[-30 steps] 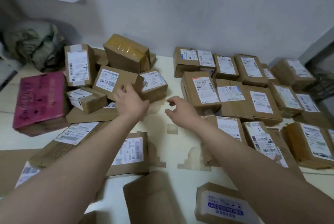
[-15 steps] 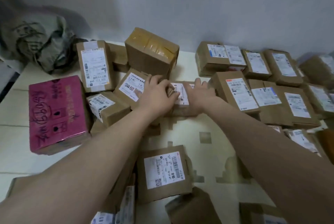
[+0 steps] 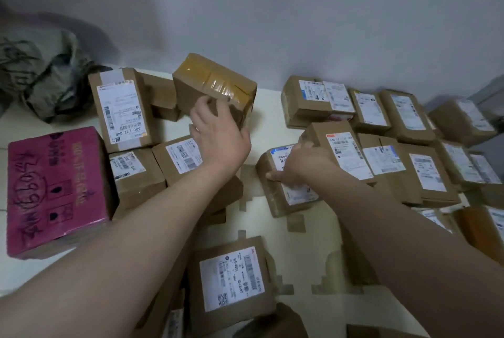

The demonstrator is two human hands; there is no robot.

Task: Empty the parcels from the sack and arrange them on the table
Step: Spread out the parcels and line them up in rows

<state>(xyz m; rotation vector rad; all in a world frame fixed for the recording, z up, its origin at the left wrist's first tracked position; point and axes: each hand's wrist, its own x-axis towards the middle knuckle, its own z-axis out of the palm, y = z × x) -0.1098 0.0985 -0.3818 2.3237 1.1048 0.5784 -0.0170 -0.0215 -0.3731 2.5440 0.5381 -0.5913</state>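
Note:
Many brown labelled parcels lie on the cream table (image 3: pixel 275 119). My right hand (image 3: pixel 298 164) grips a small labelled parcel (image 3: pixel 289 190) lying flat beside the ordered rows of parcels (image 3: pixel 395 146) on the right; the thumb runs along its left edge and the fingers curl over its top. My left hand (image 3: pixel 218 130) reaches into the loose pile on the left, its fingers laid against the front face of a tilted, tape-wrapped brown box (image 3: pixel 215 86). The crumpled grey-green sack (image 3: pixel 46 75) lies at the back left against the wall.
A large pink box (image 3: pixel 54 190) with black writing stands at the left. Several parcels crowd around it, one upright (image 3: pixel 122 108). Another labelled parcel (image 3: pixel 231 280) lies near me between my arms. A grey wall closes off the back.
Both hands were on the small parcel in the middle. Now my right hand has drawn it right beside the rows, and my left hand has let go and moved up to the taped box.

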